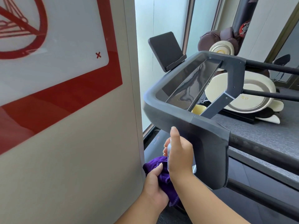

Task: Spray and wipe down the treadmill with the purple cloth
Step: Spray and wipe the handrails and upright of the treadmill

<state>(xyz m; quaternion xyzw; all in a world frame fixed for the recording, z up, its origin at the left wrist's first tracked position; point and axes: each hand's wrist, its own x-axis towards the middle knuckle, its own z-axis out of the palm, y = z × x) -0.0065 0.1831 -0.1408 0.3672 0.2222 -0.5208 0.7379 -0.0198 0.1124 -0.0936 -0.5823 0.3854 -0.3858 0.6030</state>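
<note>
Purple cloth and spray bottle held ready beside the treadmill's dark grey handrail.

Bunched in the left hand (154,185), the soft purple cloth (161,172) sits at about seven o'clock from the right hand (179,152), whose fingers (165,151) curl round a small pale translucent spray bottle (169,152), with the forefinger raised over its top. The bottle stands roughly upright, and which way its nozzle faces is hidden by the hand. The dark grey matte treadmill handrail (210,143) lies just beside the right hand, toward two o'clock, its long axis running from ten o'clock to four o'clock. By my judgement the right hand is nearer the rail, so spraying comes first, and the cloth follows from below left. A white wall panel with red markings (64,110) stands at nine o'clock.
</note>
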